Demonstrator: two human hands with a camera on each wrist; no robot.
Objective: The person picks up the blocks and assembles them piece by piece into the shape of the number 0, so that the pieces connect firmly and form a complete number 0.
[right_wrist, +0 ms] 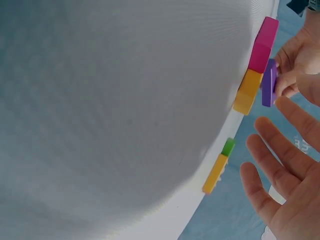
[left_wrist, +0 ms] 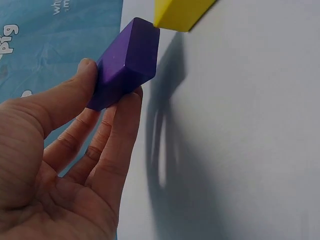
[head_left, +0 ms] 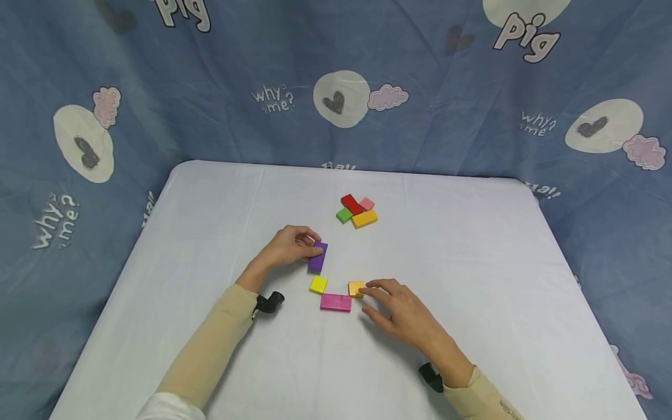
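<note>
My left hand (head_left: 290,246) pinches a purple block (left_wrist: 125,62) between thumb and fingers; its shadow falls on the cloth, so it is held above the table. Just nearer than it lies a small yellow block (head_left: 318,284). A pink rectangular block (head_left: 336,303) touches or nearly touches the yellow one at its left end. At its right end sits a small orange block (head_left: 355,289). Beside that orange block is my right hand (head_left: 401,309), fingers spread and holding nothing; in the right wrist view its fingers (right_wrist: 280,155) are apart from the blocks.
Farther back on the white-covered table (head_left: 446,245) a loose cluster holds a red block (head_left: 351,203), a small pink block (head_left: 367,203), a green block (head_left: 344,215) and a yellow-orange block (head_left: 364,219). A blue printed curtain (head_left: 220,116) hangs behind the table.
</note>
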